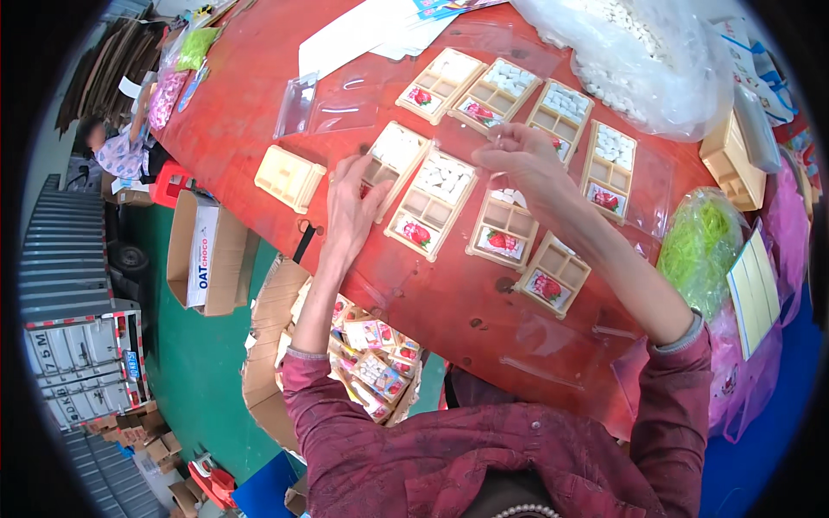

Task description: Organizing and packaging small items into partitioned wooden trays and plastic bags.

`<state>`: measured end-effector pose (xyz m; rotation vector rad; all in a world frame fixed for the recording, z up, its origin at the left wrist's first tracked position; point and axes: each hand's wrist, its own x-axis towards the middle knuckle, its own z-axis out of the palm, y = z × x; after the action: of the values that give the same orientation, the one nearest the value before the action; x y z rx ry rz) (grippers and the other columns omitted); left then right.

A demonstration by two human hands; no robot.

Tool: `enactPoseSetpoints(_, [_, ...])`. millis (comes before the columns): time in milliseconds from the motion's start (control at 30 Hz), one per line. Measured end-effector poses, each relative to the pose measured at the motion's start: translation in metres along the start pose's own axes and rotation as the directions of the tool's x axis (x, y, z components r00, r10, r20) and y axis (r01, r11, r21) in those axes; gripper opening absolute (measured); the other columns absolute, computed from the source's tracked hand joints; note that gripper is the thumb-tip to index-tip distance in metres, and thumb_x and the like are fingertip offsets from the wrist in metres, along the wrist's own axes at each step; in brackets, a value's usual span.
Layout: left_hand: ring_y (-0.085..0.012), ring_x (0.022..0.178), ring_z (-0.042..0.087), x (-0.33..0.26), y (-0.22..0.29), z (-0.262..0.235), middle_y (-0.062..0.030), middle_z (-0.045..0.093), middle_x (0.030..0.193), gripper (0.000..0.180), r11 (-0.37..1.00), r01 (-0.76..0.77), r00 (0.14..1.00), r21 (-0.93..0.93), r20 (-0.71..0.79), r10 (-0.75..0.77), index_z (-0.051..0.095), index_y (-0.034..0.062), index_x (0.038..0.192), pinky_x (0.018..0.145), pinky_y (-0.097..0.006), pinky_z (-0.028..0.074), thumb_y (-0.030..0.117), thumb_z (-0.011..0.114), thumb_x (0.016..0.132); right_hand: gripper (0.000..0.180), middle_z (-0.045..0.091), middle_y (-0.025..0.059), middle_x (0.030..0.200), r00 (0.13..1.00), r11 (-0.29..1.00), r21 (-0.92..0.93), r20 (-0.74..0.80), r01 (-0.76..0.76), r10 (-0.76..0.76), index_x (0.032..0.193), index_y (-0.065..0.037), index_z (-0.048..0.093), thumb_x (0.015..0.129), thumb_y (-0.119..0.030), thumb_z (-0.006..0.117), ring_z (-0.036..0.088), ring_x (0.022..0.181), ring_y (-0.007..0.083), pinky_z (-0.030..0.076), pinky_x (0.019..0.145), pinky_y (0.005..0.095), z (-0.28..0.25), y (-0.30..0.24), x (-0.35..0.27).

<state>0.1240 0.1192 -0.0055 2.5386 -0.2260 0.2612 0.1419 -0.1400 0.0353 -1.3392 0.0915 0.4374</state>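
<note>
My left hand (350, 207) is curled at the left edge of a cream compartment tray (400, 147), its fingers and thumb around the near part. White pieces fill that tray's far section. Above the middle of the group is my right hand (528, 164), fingers drawn together; whatever they hold is too small to make out. Beneath it, a tray (503, 231) with a strawberry card is partly hidden by the hand and forearm. Between the hands lies another tray (434, 197) with white pieces at its far end and a strawberry picture at its near end.
Several similar trays stand farther back and right. A stack of bare trays (290, 178) sits left, near clear plastic lids (344, 105). A big bag of white pieces (639, 65) lies at the back right. Below the table edge, a carton (263, 380) holds packed sets.
</note>
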Motion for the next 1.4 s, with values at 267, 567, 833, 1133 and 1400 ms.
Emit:
enactPoseSetpoints(267, [-0.0147, 0.092, 0.055, -0.028, -0.006, -0.014, -0.0078, 0.062, 0.100, 0.026, 0.871, 0.231, 0.937, -0.433, -0.142, -0.319, 0.059, -0.0016, 0.107, 0.077, -0.027, 0.044, 0.018, 0.050, 0.092, 0.068, 0.056, 0.0174, 0.092, 0.997, 0.994, 0.105, 0.060, 0.039, -0.046, 0.128, 0.012, 0.029, 0.071, -0.001, 0.064, 0.061, 0.075, 0.0225, 0.051, 0.059, 0.0309, 0.043, 0.017, 0.041])
enactPoseSetpoints(567, [-0.0235, 0.106, 0.052, -0.049, -0.001, -0.029, -0.0146, 0.055, 0.115, 0.041, 0.961, 0.164, 0.956, -0.222, -0.205, -0.211, 0.055, -0.0016, 0.116, 0.087, -0.034, 0.043, 0.023, 0.063, 0.084, 0.063, 0.058, 0.0147, 0.084, 0.995, 0.993, -0.068, -0.007, 0.094, -0.095, 0.122, 0.013, 0.032, 0.069, 0.002, 0.064, 0.063, 0.068, 0.0208, 0.054, 0.053, 0.0284, 0.077, 0.042, 0.071])
enactPoseSetpoints(833, [-0.0390, 0.123, 0.037, -0.044, 0.015, -0.013, -0.0247, 0.037, 0.133, 0.072, 0.996, 0.078, 0.997, 0.050, -0.023, -0.077, 0.040, -0.0015, 0.129, 0.103, -0.045, 0.028, 0.025, 0.073, 0.071, 0.043, 0.058, 0.0211, 0.087, 0.979, 0.846, -0.518, -0.069, 0.128, -0.190, 0.105, 0.013, 0.045, 0.071, -0.006, 0.064, 0.063, 0.073, 0.0261, 0.052, 0.061, 0.0337, 0.080, 0.043, 0.072])
enactPoseSetpoints(1133, [-0.0399, 0.113, 0.044, -0.040, 0.011, -0.008, -0.0249, 0.041, 0.127, 0.058, 0.997, 0.065, 0.998, 0.038, -0.025, -0.064, 0.047, -0.0041, 0.120, 0.094, -0.045, 0.037, 0.021, 0.071, 0.074, 0.027, 0.049, 0.0226, 0.104, 0.881, 0.326, -0.904, 0.104, 0.277, -0.461, 0.096, 0.002, 0.056, 0.074, -0.011, 0.064, 0.049, 0.099, 0.0360, 0.046, 0.079, 0.0434, 0.083, 0.036, 0.060])
enactPoseSetpoints(1400, [-0.0378, 0.119, 0.041, -0.044, 0.010, -0.008, -0.0235, 0.039, 0.130, 0.065, 0.993, 0.118, 0.993, -0.026, 0.000, -0.118, 0.043, -0.0032, 0.125, 0.096, -0.041, 0.039, 0.020, 0.072, 0.073, 0.029, 0.051, 0.0175, 0.103, 0.815, 0.063, -0.924, 0.298, 0.376, -0.496, 0.100, 0.002, 0.057, 0.075, -0.012, 0.065, 0.046, 0.103, 0.0340, 0.043, 0.081, 0.0420, 0.083, 0.047, 0.064])
